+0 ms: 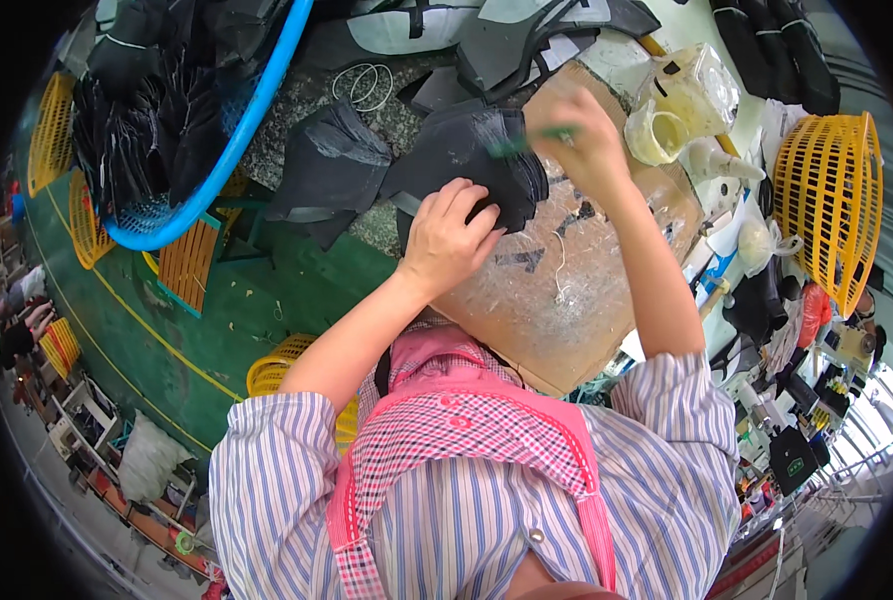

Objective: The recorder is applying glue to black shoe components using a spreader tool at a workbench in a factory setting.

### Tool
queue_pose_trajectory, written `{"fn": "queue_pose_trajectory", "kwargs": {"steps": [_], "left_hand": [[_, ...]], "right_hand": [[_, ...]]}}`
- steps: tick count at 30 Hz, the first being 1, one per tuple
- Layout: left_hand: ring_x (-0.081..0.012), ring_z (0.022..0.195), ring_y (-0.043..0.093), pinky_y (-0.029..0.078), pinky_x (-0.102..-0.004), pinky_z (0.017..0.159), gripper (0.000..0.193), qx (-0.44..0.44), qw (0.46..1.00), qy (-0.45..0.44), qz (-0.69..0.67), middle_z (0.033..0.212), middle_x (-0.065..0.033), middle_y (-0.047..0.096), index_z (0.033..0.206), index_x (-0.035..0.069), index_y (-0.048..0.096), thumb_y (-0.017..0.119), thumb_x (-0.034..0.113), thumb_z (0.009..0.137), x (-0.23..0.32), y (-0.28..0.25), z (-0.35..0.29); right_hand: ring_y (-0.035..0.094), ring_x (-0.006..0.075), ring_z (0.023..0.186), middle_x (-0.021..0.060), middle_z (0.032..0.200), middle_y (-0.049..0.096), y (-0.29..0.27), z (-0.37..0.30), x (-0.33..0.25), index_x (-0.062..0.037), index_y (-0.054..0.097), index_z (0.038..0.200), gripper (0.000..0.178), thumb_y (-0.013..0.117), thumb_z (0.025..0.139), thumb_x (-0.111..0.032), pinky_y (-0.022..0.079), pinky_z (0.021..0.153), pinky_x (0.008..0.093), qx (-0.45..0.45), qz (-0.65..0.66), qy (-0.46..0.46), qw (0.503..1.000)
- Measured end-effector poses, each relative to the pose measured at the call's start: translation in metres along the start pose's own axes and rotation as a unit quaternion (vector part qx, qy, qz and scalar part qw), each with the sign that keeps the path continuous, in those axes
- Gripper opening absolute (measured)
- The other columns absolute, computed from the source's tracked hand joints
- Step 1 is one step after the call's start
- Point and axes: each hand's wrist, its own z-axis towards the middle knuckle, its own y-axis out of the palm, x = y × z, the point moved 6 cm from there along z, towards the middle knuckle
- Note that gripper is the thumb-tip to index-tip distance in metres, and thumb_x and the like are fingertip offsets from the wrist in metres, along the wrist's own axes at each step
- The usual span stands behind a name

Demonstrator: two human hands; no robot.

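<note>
In our right hand (588, 145) we grip a blurred green tool (511, 146), its long axis nearly sideways, far end pointing left over the stack of black sheets (456, 155). Our left hand (448, 235) rests on the stack's near side, fingers slightly spread. The stack lies on the desk (266, 150), layered edges facing right.

bright light, right hand (584, 138) blurred, bent edges

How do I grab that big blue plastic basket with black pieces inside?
Probably by its thick, rounded blue rim, coming from the right: that curved stretch shows bare, so a grip fits, while thin black sheets crowd the inside.
</note>
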Motion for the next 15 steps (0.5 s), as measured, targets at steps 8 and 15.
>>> {"fn": "queue_pose_trajectory", "kwargs": {"steps": [8, 15], "left_hand": [[-0.0262, 0.093, 0.047, 0.04, -0.0358, 0.072, 0.036, 0.001, 0.999, 0.021, 0.031, 0.094, -0.0083, 0.05, 0.086, 0.007, 0.055, 0.067, 0.015, 0.053, 0.006, 0.005, 0.006], [-0.0264, 0.09, 0.048, 0.04, -0.0357, 0.071, 0.024, 0.02, 1.0, -0.002, -0.009, 0.089, -0.0071, 0.052, 0.08, 0.007, 0.058, 0.066, 0.011, 0.057, 0.001, 0.001, 0.01]], "right_hand": [[0.046, 0.021, 0.071, 0.0035, 0.072, 0.054, -0.024, -0.008, -0.004, -0.0083, 0.062, 0.076, 0.019, 0.066, 0.059, -0.002, 0.038, 0.064, 0.0298, 0.127, 0.115, 0.03, 0.985], [0.047, 0.02, 0.07, 0.0005, 0.071, 0.054, -0.028, -0.103, -0.002, -0.0114, 0.061, 0.073, 0.017, 0.067, 0.058, -0.008, 0.037, 0.063, 0.0306, -0.014, -0.014, 0.017, 1.0]]}}
